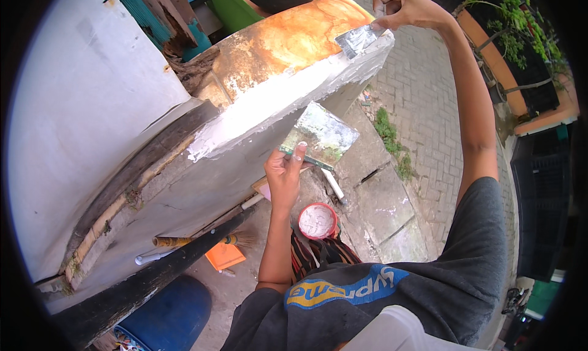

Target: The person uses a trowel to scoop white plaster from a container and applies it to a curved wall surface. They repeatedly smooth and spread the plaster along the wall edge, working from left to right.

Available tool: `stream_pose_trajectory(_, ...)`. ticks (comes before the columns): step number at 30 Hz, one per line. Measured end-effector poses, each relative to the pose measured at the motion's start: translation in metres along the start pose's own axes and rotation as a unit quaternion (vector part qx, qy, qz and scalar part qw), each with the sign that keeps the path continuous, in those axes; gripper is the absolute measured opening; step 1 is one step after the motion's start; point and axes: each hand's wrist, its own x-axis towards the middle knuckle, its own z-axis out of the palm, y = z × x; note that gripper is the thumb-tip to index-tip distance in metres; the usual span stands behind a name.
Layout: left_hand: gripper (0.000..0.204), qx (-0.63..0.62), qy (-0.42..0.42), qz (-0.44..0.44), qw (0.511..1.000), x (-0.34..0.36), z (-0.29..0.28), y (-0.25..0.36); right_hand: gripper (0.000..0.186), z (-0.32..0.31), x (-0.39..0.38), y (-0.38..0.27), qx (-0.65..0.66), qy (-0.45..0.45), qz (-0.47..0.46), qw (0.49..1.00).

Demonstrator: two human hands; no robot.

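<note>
My left hand (285,172) grips the edge of a flat square plate (321,133) smeared with white paste, its thumb on top. Farther off, my right hand (407,9) is closed on a putty knife (358,41), its whitened blade resting at the far corner of the wall's top edge. Fresh white filler (269,100) coats that edge in a long band. Behind it, the wall top (300,29) is stained orange and tan. Below my left hand stands a red tub (317,221) of white paste.
A black pole (153,277) slants along the wall's foot, near a broom (236,239) and an orange dustpan (225,256). A blue bin (165,311) stands at lower left. A white pipe (334,185) lies by concrete slabs; brick paving (422,106) runs to the right.
</note>
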Motion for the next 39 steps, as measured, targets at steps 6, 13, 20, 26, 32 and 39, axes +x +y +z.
stream_pose_trajectory(6, 0.016, -0.005, -0.004, -0.001, 1.0, 0.004, 0.006, -0.002, 0.027, 0.018, 0.009, -0.018, -0.046, -0.007, -0.045, 0.998)
stream_pose_trajectory(13, 0.017, 0.007, 0.0, -0.007, 1.0, 0.008, 0.009, -0.01, 0.029, -0.001, -0.006, 0.014, -0.085, 0.057, 0.0, 0.995)
stream_pose_trajectory(20, 0.015, 0.02, -0.001, -0.015, 1.0, 0.006, 0.001, -0.016, 0.028, 0.075, -0.047, -0.064, -0.218, 0.208, -0.133, 0.944)
stream_pose_trajectory(26, 0.015, 0.008, 0.006, -0.027, 1.0, 0.003, 0.002, -0.019, 0.021, 0.107, -0.061, -0.082, -0.263, 0.222, -0.143, 0.928)
stream_pose_trajectory(32, 0.018, 0.032, -0.011, -0.027, 0.999, 0.004, 0.0, -0.025, 0.027, 0.106, -0.065, -0.076, -0.309, 0.242, -0.153, 0.907)
stream_pose_trajectory(39, 0.016, 0.017, 0.011, -0.032, 0.999, 0.008, 0.008, -0.024, 0.028, 0.102, -0.063, -0.064, -0.312, 0.252, -0.131, 0.907)
